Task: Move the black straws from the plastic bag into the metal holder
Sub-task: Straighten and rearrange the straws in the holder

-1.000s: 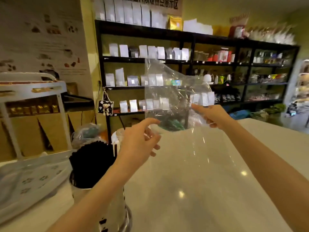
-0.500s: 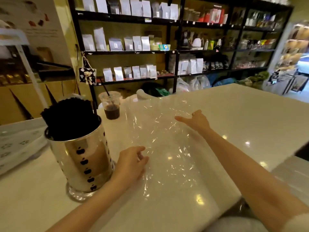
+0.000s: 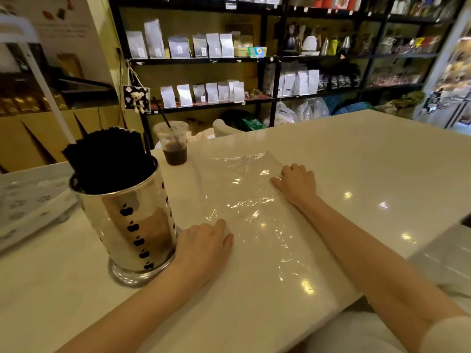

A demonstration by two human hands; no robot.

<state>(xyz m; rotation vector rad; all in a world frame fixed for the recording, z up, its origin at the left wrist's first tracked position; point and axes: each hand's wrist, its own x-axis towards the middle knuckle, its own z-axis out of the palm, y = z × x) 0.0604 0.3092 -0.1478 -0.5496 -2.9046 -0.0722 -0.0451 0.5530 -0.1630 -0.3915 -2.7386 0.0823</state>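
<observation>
I see my left hand [image 3: 204, 242] and right hand [image 3: 297, 183], fingers relaxed, pressing the flat plastic bag [image 3: 251, 200] on the surface [image 3: 369, 159]; the metal holder [image 3: 132, 222], full of black straws [image 3: 107, 156], stands beside a coffee cup [image 3: 173, 143].

Curling under the right hand [image 3: 297, 183], fingertips hidden against the plastic bag [image 3: 244, 197]; grip or plain press not telling. Hiding beneath the left hand [image 3: 204, 244], the bag's near-left edge. Vanishing inside the metal holder [image 3: 127, 220] just left of the left hand, lower lengths of the black straws [image 3: 107, 159]. Blurring beyond the right hand, labels on the shelf pouches [image 3: 204, 93], too small for reading. Running off the left edge, a white tray [image 3: 28, 202]. Cutting off at the bottom edge, both forearms.
</observation>
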